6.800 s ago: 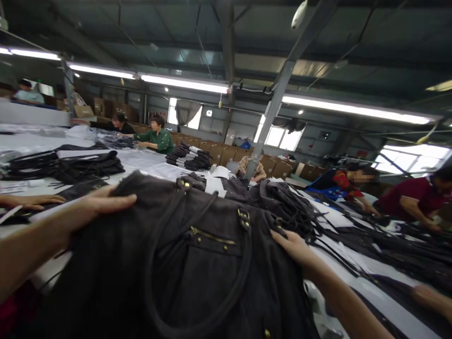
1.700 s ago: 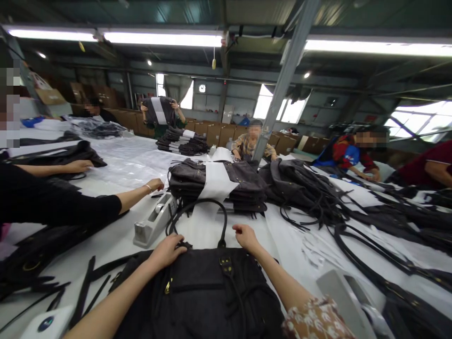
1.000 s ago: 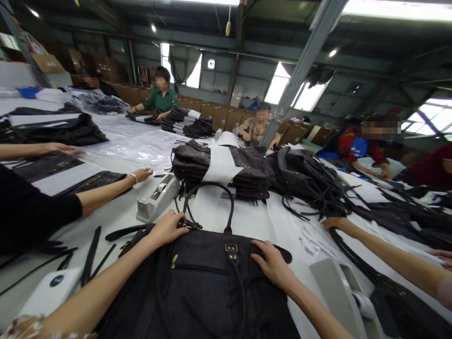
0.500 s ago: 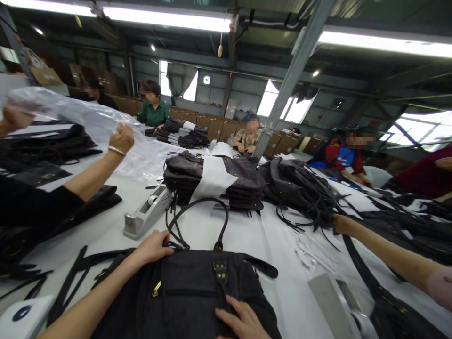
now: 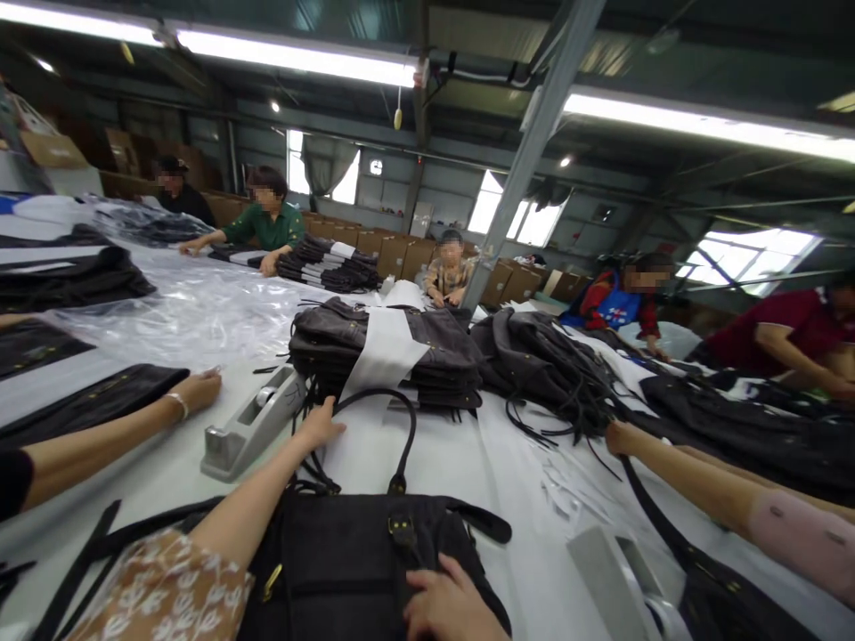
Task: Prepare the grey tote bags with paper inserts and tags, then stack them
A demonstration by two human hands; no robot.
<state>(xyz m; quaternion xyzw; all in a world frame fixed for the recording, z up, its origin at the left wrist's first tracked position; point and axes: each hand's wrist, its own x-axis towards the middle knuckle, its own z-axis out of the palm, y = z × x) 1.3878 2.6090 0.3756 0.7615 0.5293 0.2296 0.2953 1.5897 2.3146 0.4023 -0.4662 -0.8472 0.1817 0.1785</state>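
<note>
A black handbag (image 5: pixel 354 570) with brass-coloured hardware lies in front of me on the white table. Its looped handle (image 5: pixel 411 427) stands up toward the far side. My left hand (image 5: pixel 321 427) is closed at the left side of this loop, its fingertips partly hidden. On the bag's front, below the buckled strap tab (image 5: pixel 402 531), my right hand (image 5: pixel 454 601) rests with its fingers apart. A gold zip pull (image 5: pixel 272 583) shows on the left part of the bag.
Beyond the bag lies a stack of black bags (image 5: pixel 321 347) with white paper around it. Grey tape dispensers stand at left (image 5: pixel 250 427) and right (image 5: pixel 621 570). A co-worker's hand (image 5: pixel 197 392) is at left; another's (image 5: pixel 621 438) holds a strap at right. Clear plastic (image 5: pixel 193 312) covers the far left.
My left hand has moved from the bag's top edge forward to the handle. The right hand stays on the bag's front. At left, the co-worker's hand has come down from the plastic sheet.
</note>
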